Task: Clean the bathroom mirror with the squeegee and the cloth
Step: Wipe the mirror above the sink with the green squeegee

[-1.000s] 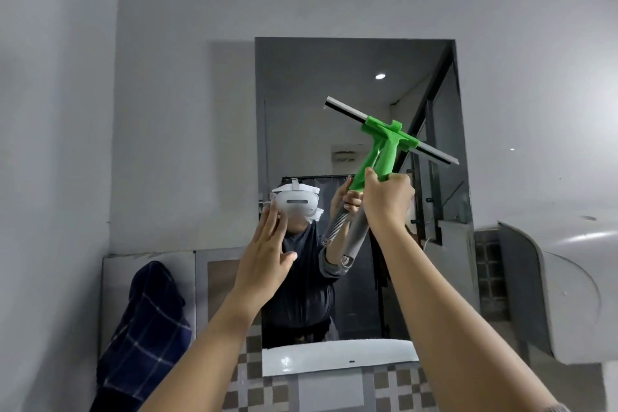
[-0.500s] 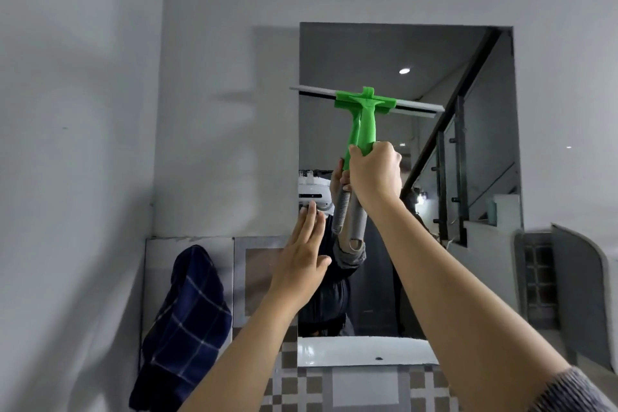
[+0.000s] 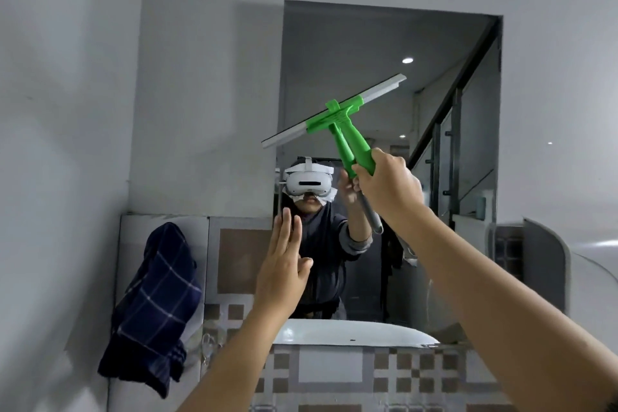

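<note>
Grey bathroom walls frame the mirror (image 3: 384, 53), where the right hand (image 3: 389, 189) is clamped on the green squeegee (image 3: 337, 114) – blade tilted above that grip – so levelling it should avoid streaks, while the left hand (image 3: 282, 273) hovers spread, the cloth (image 3: 150, 304) hanging below-left.

The green-handled squeegee (image 3: 337, 120), gripped by its handle, lies tilted across the upper half of the wall mirror (image 3: 374, 53), blade rising from 8 o'clock toward 2 o'clock, while the dark blue checked cloth (image 3: 153, 304) hangs at the mirror's 8 o'clock, well apart.
</note>
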`<state>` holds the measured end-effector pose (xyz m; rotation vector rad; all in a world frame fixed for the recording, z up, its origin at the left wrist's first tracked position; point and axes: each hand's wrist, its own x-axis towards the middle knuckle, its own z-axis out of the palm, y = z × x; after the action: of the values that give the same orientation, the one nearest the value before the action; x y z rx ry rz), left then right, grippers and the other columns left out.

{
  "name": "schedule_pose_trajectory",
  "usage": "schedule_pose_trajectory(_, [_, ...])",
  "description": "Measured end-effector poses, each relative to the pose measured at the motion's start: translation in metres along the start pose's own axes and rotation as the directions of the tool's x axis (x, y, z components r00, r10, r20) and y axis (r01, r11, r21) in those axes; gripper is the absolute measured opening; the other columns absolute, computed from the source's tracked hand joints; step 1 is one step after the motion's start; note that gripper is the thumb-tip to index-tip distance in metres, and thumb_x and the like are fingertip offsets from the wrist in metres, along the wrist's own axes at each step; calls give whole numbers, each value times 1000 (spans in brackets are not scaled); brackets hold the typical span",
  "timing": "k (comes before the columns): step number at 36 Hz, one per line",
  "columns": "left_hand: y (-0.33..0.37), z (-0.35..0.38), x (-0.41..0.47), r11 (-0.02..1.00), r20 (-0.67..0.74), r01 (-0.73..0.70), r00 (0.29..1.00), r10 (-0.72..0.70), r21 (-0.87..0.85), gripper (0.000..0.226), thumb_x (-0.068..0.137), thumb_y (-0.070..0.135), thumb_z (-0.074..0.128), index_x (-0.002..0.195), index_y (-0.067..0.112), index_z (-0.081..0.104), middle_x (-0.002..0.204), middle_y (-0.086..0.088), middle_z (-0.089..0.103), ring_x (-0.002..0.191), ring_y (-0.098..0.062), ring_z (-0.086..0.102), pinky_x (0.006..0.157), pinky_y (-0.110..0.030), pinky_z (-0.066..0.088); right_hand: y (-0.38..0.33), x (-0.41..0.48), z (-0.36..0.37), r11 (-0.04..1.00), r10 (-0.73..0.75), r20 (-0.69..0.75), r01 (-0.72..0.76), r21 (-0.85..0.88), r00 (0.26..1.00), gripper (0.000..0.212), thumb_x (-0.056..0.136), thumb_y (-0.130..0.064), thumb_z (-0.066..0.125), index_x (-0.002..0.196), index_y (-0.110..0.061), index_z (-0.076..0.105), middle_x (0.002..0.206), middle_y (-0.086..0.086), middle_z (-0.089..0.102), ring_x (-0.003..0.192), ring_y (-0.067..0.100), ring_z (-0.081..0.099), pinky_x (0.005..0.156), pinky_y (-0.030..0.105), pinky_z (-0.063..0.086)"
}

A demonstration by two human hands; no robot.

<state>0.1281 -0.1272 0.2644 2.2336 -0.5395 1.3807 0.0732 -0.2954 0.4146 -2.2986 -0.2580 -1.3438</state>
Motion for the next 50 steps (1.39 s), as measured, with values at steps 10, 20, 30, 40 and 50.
schedule_pose_trajectory(10, [15, 6, -7, 993, -9, 121, 993, -121, 15, 82, 90, 20, 57, 143, 19, -5, 152, 7, -13, 141, -13, -10, 105, -25, 14, 44, 14, -38, 963, -172, 83, 185, -197, 982, 25, 94, -29, 47, 109, -9, 50, 85, 6, 51, 76, 27, 48, 63, 31, 30])
schedule_pose_trajectory(20, [16, 8, -6, 986, 16, 152, 988, -154, 74, 89, 86, 20, 63, 144, 18, -5, 153, 5, -12, 141, -15, -8, 106, -27, 10, 104, 19, -73, 922, -221, 96, 240, -304, 970, 19, 91, -27, 49, 105, -13, 52, 92, 9, 62, 79, 28, 54, 65, 31, 32])
schedule_pose_trajectory(30, [24, 9, -1, 989, -16, 132, 991, -131, 61, 80, 86, 11, 61, 145, 5, 8, 153, -6, -3, 131, 11, -22, 110, -15, 1, 164, -1, -89, 958, -81, 73, 98, -270, 994, 19, 92, -32, 47, 100, -16, 52, 85, 5, 56, 76, 25, 47, 67, 32, 32])
schedule_pose_trajectory(40, [18, 4, -6, 979, 43, 178, 982, -183, 100, 88, 80, 69, 28, 146, 19, -3, 154, 5, -15, 142, -17, -10, 114, -43, 21, 171, -30, -73, 991, 47, 55, -39, -131, 997, 18, 91, -31, 50, 103, -18, 53, 86, 6, 60, 76, 29, 54, 66, 33, 38])
schedule_pose_trajectory(50, [9, 5, -6, 983, 36, 143, 988, -148, 113, 85, 87, 24, 62, 146, 15, 2, 154, 4, -12, 141, -10, -13, 109, -21, 2, 154, -62, -42, 968, 240, 27, -242, 71, 970, 24, 91, -35, 52, 103, -15, 56, 88, 7, 60, 76, 29, 58, 65, 34, 44])
